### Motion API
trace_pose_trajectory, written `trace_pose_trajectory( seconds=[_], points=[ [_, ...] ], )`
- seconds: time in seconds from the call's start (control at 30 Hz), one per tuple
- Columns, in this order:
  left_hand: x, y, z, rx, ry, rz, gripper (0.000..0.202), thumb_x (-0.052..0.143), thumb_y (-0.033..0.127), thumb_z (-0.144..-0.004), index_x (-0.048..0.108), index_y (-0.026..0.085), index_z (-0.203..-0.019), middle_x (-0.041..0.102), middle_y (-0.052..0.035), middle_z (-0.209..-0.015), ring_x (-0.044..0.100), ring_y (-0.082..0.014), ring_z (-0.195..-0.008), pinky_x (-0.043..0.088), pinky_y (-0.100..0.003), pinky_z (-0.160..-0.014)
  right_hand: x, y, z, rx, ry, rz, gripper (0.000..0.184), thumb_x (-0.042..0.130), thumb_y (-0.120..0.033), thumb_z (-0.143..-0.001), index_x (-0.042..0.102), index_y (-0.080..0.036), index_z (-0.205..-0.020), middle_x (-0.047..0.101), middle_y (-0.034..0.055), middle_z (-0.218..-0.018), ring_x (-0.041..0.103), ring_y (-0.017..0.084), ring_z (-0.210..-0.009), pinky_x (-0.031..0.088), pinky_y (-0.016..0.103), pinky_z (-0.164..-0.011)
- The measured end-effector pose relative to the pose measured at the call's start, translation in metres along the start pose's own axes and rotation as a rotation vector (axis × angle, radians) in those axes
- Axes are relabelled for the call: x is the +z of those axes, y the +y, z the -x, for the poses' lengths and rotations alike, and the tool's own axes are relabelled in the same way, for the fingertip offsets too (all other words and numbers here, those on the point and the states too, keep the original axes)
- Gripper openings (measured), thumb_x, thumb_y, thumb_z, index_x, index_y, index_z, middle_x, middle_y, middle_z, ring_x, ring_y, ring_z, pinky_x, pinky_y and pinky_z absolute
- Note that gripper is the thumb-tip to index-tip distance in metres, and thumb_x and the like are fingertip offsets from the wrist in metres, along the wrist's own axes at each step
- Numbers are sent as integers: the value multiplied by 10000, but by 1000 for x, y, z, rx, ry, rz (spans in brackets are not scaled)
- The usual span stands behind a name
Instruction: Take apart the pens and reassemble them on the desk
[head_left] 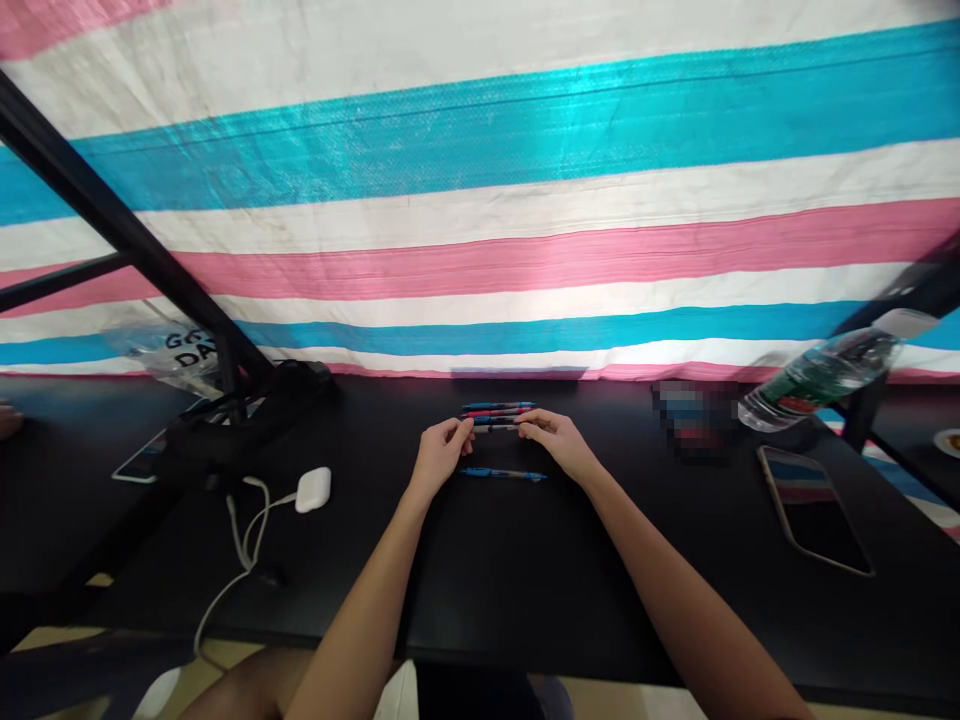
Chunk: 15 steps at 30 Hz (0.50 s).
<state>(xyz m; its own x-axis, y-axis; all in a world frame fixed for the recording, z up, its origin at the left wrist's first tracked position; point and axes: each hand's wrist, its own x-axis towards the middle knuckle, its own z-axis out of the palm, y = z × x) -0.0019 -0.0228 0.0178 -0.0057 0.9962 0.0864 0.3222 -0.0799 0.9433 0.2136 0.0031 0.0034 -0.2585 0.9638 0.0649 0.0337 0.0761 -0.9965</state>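
Both of my hands reach the middle of a black table (480,560). My left hand (442,455) and my right hand (555,440) pinch the opposite ends of a slim dark pen (495,428), the nearest in a tight row of pens. Just beyond it lie a blue pen (495,420), a pink-red pen (499,412) and a blue pen (499,406). A separate blue pen (502,474) lies nearer me, below the gap between my hands, touching neither.
To the left are a white earbud case (313,490) with a white cable (244,535) and a phone (142,458) under a black metal frame (217,400). To the right lie a blurred object (690,420), a water bottle (817,380) and a phone (814,510). A striped tarp (480,270) hangs behind.
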Motion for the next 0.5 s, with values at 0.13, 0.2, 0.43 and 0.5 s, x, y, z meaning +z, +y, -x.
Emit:
trace_pose_trajectory(
  seconds=[0.13, 0.2, 0.43, 0.5],
  points=[
    [-1, 3, 1, 15, -17, 58, 295, 567, 438, -813, 646, 163, -887, 616, -11, -662, 562, -129, -596, 414, -225, -551, 1, 2, -2, -1, 46, -63, 284, 674, -425, -719, 683, -183, -865, 661, 26, -730, 591, 169, -715, 430, 314, -706],
    [-1, 4, 1, 41, -33, 86, 310, 604, 394, -788, 624, 180, -1011, 626, -13, -723, 580, -135, -647, 421, -223, -564, 2, 3, -3, 4, 65, -81, 294, 684, -438, -706, 679, -181, -851, 664, 29, -717, 591, 171, -704, 432, 316, -692],
    [0, 4, 1, 17, -20, 64, 324, 509, 459, -841, 614, 161, -766, 576, -10, -633, 527, -122, -578, 410, -234, -548, 2, 3, -2, 3, 59, -99, 315, 691, -458, -703, 686, -182, -855, 675, 36, -733, 598, 177, -722, 430, 319, -693],
    [0, 4, 1, 27, -17, 114, 291, 575, 431, -801, 619, 173, -928, 601, -15, -726, 553, -128, -631, 416, -225, -539, 1, 4, -3, 3, 59, -98, 313, 682, -458, -715, 688, -183, -864, 680, 40, -741, 597, 174, -718, 426, 314, -684]
  ],
)
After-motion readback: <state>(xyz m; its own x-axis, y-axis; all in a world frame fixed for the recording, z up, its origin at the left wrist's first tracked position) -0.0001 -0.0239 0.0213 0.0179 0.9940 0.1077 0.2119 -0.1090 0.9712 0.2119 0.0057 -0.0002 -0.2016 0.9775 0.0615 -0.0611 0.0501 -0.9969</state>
